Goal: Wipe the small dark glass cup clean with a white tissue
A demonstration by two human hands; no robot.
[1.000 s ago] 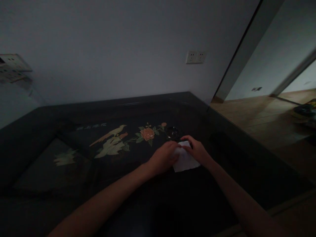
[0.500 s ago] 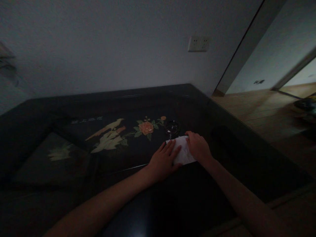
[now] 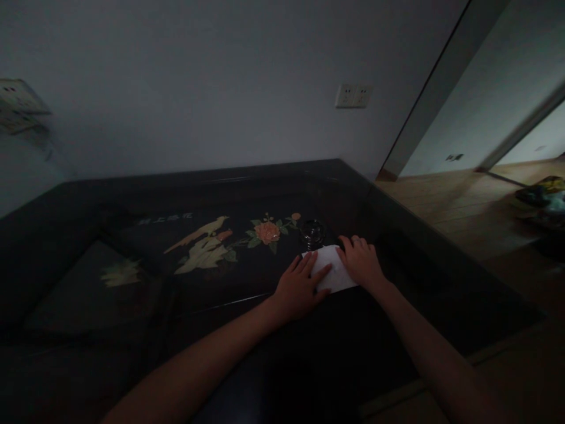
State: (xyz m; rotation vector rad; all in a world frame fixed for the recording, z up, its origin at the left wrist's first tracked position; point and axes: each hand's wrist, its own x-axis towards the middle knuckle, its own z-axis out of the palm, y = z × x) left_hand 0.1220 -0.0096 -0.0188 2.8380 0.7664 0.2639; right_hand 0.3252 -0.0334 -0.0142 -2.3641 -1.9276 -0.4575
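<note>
A small white sheet of paper [image 3: 333,272] lies on the dark glossy tabletop [image 3: 247,335]. My left hand [image 3: 301,287] rests flat on its left part, fingers spread and pointing forward. At the right edge of the sheet is my right hand [image 3: 362,263], thumb side touching the paper and fingers apart, slightly bent; a ring shows on one finger. Just beyond the paper stands a dark, shiny round glass-like object [image 3: 312,231], its kind hard to make out in the dim light.
The tabletop carries a bird picture [image 3: 205,247] and a pink flower picture [image 3: 267,232]. A double wall socket [image 3: 354,96] is above the table's far edge. Another socket [image 3: 20,97] shows at left. Various items [image 3: 545,200] sit on the floor at right.
My right hand's fingers have loosened and spread at the paper's upper right corner. My left hand stays on the sheet. The view has shifted slightly.
</note>
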